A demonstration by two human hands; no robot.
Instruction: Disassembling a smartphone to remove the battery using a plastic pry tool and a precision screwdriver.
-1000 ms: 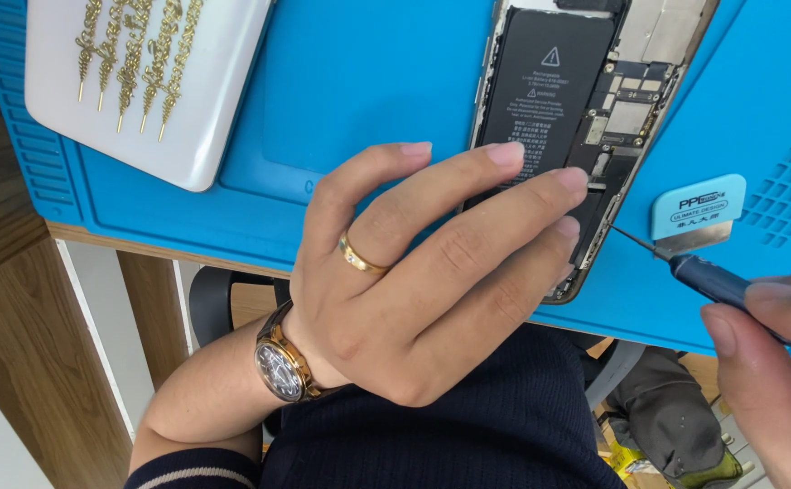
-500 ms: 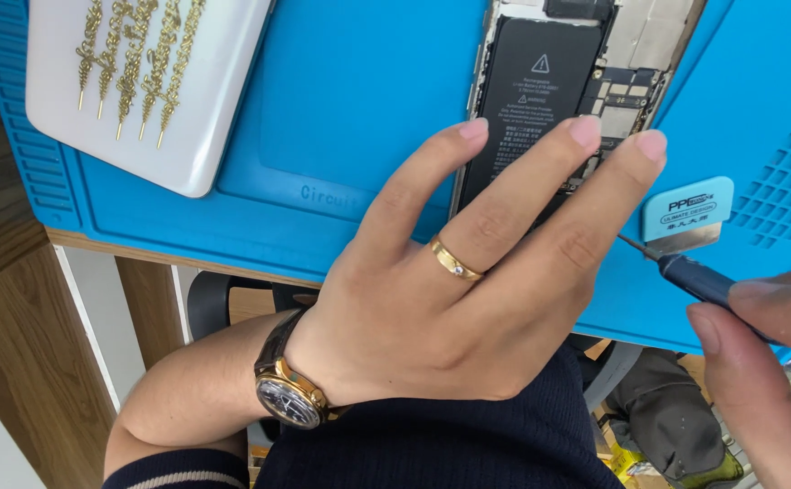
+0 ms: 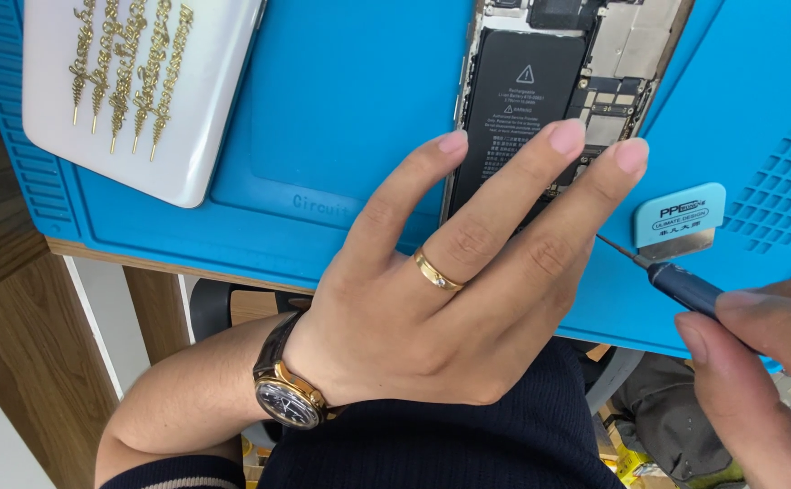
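An opened phone lies on a blue work mat, showing its black battery and circuit boards. My left hand, with a gold ring and a wristwatch, rests flat over the phone's lower part, fingers spread and pressing it down. My right hand at the lower right grips a thin blue-handled screwdriver. Its fine tip points toward the phone's lower right edge, near my left fingers.
A small light-blue pry tool with a metal blade lies on the mat right of the phone. A white tray with several gold leaf-shaped picks sits at the upper left. The mat's front edge overhangs a wooden table edge.
My left hand slid up and to the right over the phone and spread its fingers flatter. The right hand with the screwdriver stayed almost still.
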